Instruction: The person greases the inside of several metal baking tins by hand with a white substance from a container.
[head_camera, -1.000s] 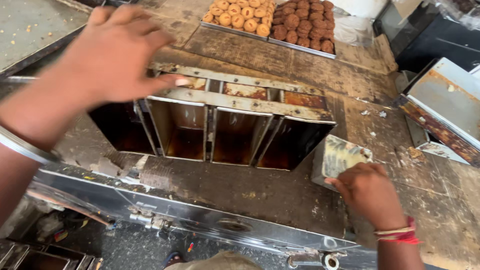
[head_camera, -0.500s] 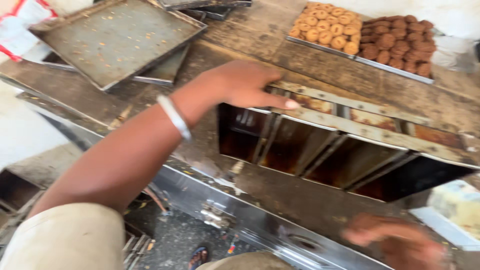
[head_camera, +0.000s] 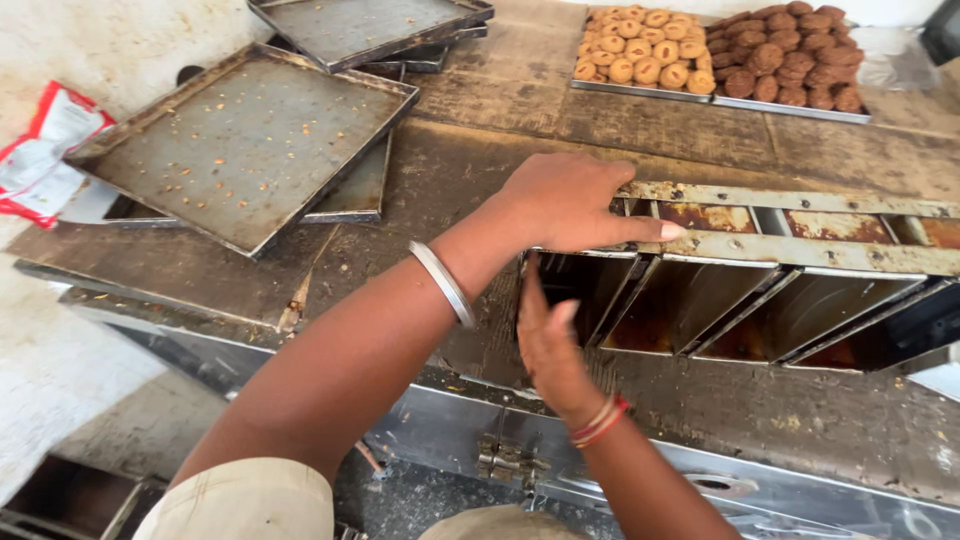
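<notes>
A strapped set of dark metal loaf tins (head_camera: 760, 300) lies tipped on its side on the worn wooden table (head_camera: 480, 150), open mouths facing me. My left hand (head_camera: 570, 200), a steel bangle on its wrist, rests flat on the upper left end of the tin frame. My right hand (head_camera: 548, 340), red thread bands at the wrist, reaches into the mouth of the leftmost tin with fingers extended; whether it holds anything is hidden.
Empty crumb-strewn baking trays (head_camera: 250, 140) are stacked at the left and back. Two trays of round biscuits, pale (head_camera: 645, 50) and dark brown (head_camera: 795, 55), sit at the far right. A red and white packet (head_camera: 45, 150) lies at the left edge.
The view has swung left. My right hand has come from the right end of the tins, away from a pale block, to the leftmost tin. My left hand stays on the frame.
</notes>
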